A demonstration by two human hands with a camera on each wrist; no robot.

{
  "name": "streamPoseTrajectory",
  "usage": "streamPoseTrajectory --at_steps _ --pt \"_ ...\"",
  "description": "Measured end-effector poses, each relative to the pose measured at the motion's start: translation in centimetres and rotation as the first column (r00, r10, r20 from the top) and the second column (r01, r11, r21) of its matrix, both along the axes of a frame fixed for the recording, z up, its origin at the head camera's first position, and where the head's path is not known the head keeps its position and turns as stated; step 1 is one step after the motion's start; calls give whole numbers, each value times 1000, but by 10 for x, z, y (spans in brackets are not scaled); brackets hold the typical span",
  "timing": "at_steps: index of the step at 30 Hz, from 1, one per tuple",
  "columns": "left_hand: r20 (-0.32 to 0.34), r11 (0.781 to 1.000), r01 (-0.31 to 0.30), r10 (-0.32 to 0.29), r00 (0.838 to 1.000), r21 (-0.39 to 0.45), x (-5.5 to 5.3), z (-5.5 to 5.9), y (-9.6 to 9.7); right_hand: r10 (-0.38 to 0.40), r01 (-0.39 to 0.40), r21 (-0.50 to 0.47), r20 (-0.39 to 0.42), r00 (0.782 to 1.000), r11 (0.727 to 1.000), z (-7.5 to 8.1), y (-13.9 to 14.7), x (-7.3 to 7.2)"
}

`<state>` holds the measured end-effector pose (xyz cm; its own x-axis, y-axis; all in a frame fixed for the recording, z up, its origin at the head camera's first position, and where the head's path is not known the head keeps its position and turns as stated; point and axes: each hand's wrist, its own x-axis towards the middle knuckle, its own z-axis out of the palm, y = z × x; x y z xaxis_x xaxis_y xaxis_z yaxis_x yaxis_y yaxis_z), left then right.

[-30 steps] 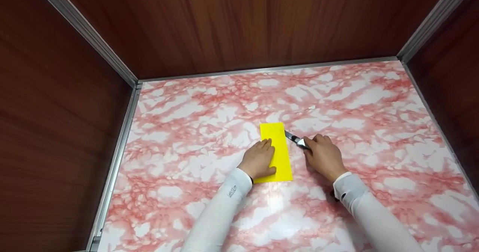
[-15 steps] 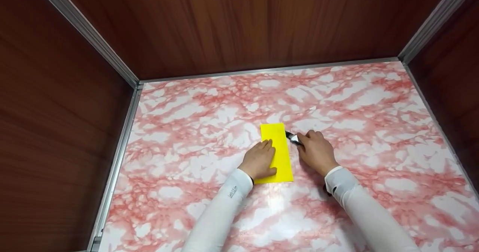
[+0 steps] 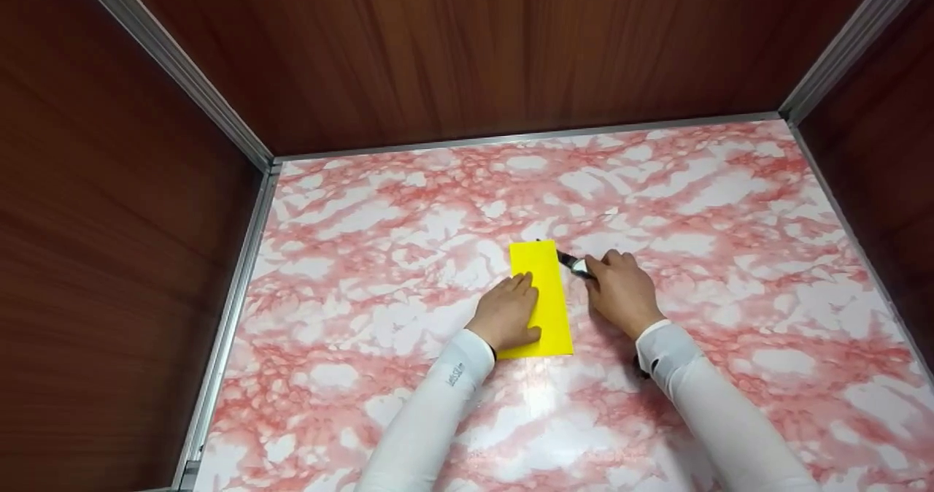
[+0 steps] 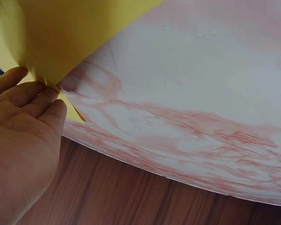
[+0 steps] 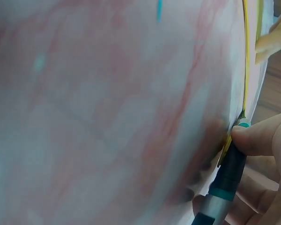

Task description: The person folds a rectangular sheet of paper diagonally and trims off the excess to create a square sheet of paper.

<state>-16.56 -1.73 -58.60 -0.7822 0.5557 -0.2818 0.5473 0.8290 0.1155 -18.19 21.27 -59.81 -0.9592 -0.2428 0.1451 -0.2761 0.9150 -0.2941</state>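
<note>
A folded yellow sheet of paper [image 3: 551, 309] lies on the table, its long side running away from me. My left hand [image 3: 505, 311] rests on its left part with the fingers straight. In the left wrist view, the fingertips of my left hand [image 4: 28, 117] touch the paper, whose upper layer stands up from the lower. Beside the paper's right edge, my right hand [image 3: 622, 291] grips a knife [image 3: 576, 266]. Most of the blade is hidden between the paper's layers, and a dark tip shows past the far edge. The knife's handle [image 5: 227, 173] is dark with teal and silver bands.
The table [image 3: 350, 317] has a red and white marbled top. Dark wood-grain panels [image 3: 474, 54] with grey metal edging enclose its back, left and right sides. Light glares off the surface below the paper.
My right hand has moved left toward the paper. The knife blade, earlier showing beside the right edge, now goes in between the layers. My left hand has stayed in place.
</note>
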Motion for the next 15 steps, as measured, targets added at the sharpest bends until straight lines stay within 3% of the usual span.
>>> streamPoseTrajectory --at_steps 15 --pt "1 1000 -7 7 1000 1 2 3 -1 -90 88 -60 -32 995 994 0 25 -6"
